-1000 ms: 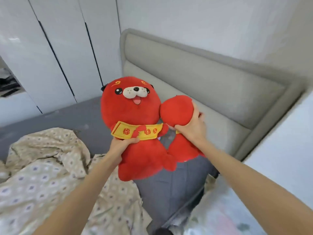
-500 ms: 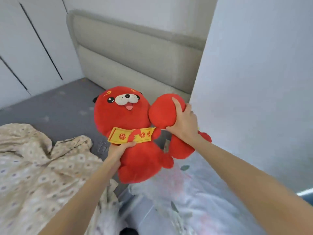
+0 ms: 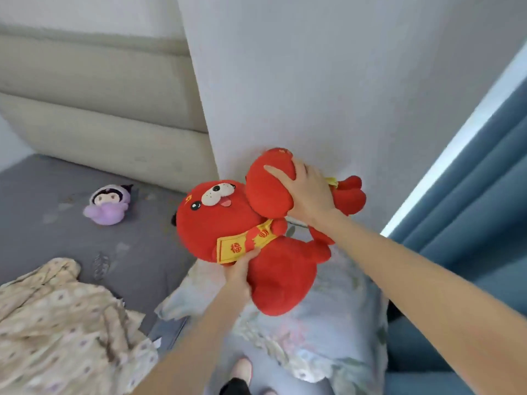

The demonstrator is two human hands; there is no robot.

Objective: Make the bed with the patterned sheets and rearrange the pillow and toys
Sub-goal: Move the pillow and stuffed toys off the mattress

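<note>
1. The larger red plush toy (image 3: 228, 223) was held up off the bed, tilted, with its face turned upward. It hung above a heap of pale floral bedding (image 3: 328, 337); whether that heap was a pillow or a quilt could not be told.
2. The left hand (image 3: 239, 273) gripped this toy from below, at the yellow banner (image 3: 242, 246) across its chest. Its fingers (image 3: 252, 253) were curled onto the banner's lower edge and pinched it against the red body.
3. The smaller red plush toy (image 3: 265, 192) sat just to the right of the larger one's head, touching it, close against the white wall (image 3: 342, 81).
4. The right hand (image 3: 309, 195) clasped the smaller toy's round head. The thumb lay across the near side and the other fingers were curled over the top. The toy's body and limbs stuck out to the right, past the hand.
5. A purple plush toy (image 3: 108, 203) lay on the grey mattress cover (image 3: 57, 238), well apart from both hands and near the padded headboard (image 3: 99, 109).
6. The patterned sheet (image 3: 57, 323) lay crumpled on the bed at the lower left, away from the fingers.
7. A blue curtain (image 3: 470, 209) hung at the right.
</note>
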